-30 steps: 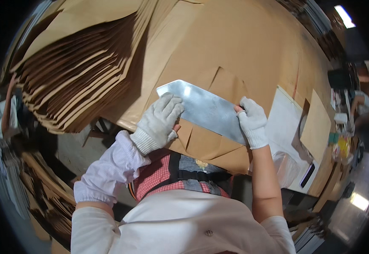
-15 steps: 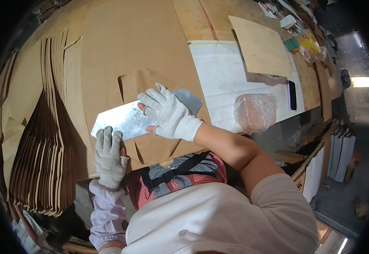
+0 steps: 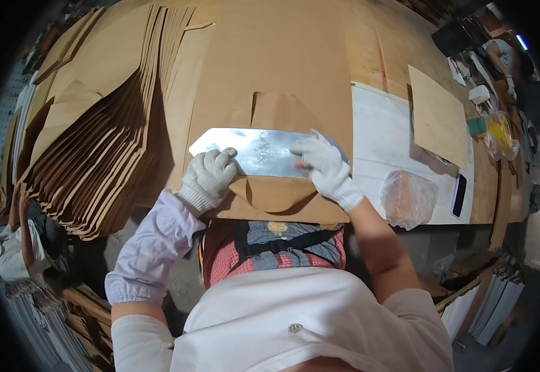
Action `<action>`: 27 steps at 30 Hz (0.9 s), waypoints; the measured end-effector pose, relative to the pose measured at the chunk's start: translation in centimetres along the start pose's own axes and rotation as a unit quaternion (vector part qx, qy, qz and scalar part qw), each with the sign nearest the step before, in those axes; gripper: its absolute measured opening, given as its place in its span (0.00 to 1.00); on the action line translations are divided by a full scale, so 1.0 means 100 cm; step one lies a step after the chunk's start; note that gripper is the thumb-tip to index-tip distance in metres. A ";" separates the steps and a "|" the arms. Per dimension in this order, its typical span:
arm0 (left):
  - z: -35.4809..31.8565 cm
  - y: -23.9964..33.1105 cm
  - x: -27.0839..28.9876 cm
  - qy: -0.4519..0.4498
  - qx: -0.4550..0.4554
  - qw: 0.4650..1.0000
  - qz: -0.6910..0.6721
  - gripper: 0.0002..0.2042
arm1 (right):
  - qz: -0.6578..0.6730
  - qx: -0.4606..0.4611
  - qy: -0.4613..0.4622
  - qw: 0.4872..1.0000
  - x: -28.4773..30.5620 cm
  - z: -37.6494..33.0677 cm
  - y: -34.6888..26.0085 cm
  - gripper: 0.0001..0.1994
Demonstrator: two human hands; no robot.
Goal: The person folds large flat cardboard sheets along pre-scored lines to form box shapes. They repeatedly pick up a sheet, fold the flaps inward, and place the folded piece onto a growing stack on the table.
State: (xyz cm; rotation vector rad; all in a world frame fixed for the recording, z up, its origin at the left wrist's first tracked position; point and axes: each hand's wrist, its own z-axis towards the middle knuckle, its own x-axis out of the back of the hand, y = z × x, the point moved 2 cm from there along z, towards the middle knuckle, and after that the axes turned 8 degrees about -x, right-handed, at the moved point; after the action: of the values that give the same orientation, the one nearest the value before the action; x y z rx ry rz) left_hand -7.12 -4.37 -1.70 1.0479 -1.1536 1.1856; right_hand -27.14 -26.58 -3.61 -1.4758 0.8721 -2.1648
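Both gloved hands, left hand [image 3: 207,178] and right hand [image 3: 321,166], press flat, holding nothing, on the metal plate [image 3: 261,150] over the brown paper bag [image 3: 276,192], whose six-o'clock flap probably needs folding next.

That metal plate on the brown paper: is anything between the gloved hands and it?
Nothing visible. The left hand and right hand both rest directly on the metal plate, which lies flat on the brown paper sheet.
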 end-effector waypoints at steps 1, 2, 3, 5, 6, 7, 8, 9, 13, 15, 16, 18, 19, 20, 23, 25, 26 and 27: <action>-0.003 -0.006 -0.003 0.035 0.002 0.999 -0.006 0.13 | -0.048 0.039 -0.040 0.997 0.005 -0.004 -0.009 0.15; -0.003 -0.006 -0.006 0.072 -0.002 0.997 -0.019 0.12 | -0.052 0.032 -0.036 0.998 0.011 -0.011 -0.018 0.14; -0.004 -0.007 -0.008 0.109 -0.005 0.994 -0.032 0.10 | -0.052 0.022 -0.015 0.998 0.009 -0.014 -0.016 0.13; -0.007 -0.011 -0.012 0.098 0.077 0.983 -0.138 0.11 | -0.052 0.007 0.025 0.998 0.004 -0.017 -0.010 0.10; -0.006 -0.010 -0.014 0.085 0.120 0.977 -0.158 0.12 | -0.101 -0.051 0.037 0.993 0.001 -0.023 -0.011 0.09; -0.005 -0.009 -0.016 0.071 0.163 0.968 -0.177 0.12 | -0.144 -0.121 0.019 0.982 0.000 -0.025 -0.010 0.10; 0.006 -0.004 -0.006 0.010 0.254 0.944 -0.213 0.12 | -0.183 -0.193 0.000 0.964 0.000 -0.024 -0.013 0.11; 0.011 -0.004 -0.004 -0.003 0.288 0.933 -0.216 0.13 | -0.221 -0.261 -0.015 0.939 -0.002 -0.024 -0.017 0.12; 0.051 -0.021 0.017 -0.098 0.392 0.891 -0.206 0.29 | -0.267 -0.325 0.034 0.907 0.002 -0.003 -0.018 0.29; 0.065 -0.030 0.018 -0.090 0.384 0.908 -0.142 0.37 | -0.281 -0.319 0.001 0.905 0.011 0.010 -0.017 0.34; 0.078 -0.040 0.023 -0.140 0.375 0.908 -0.120 0.43 | -0.288 -0.317 -0.018 0.904 0.017 0.017 -0.017 0.37; 0.087 -0.058 0.015 -0.160 0.367 0.911 -0.100 0.43 | -0.278 -0.390 -0.080 0.874 0.026 0.045 -0.022 0.40; 0.092 -0.062 0.009 -0.170 0.358 0.913 -0.092 0.43 | -0.273 -0.429 -0.110 0.854 0.029 0.057 -0.021 0.42; 0.101 -0.062 0.022 -0.211 0.387 0.886 -0.141 0.39 | -0.292 -0.449 -0.114 0.837 0.032 0.068 -0.019 0.36; 0.101 -0.052 0.028 -0.250 0.330 0.902 -0.124 0.30 | -0.293 -0.378 -0.150 0.865 0.024 0.074 -0.011 0.25; 0.054 -0.054 -0.022 0.099 0.010 0.991 -0.088 0.23 | -0.256 -0.130 -0.009 0.958 0.005 0.035 0.007 0.14; 0.047 -0.044 -0.027 0.090 -0.017 0.992 -0.084 0.26 | -0.265 -0.073 0.024 0.961 -0.004 0.021 0.002 0.15; 0.044 -0.029 -0.021 0.081 -0.046 0.992 -0.081 0.28 | -0.273 -0.018 0.058 0.960 -0.009 0.008 -0.008 0.16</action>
State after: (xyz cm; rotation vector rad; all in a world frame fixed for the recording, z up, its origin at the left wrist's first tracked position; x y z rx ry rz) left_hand -4.72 -9.30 -3.19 0.9391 -0.9690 1.0605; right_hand -25.99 -25.64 -3.50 -1.7837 0.5841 -2.6592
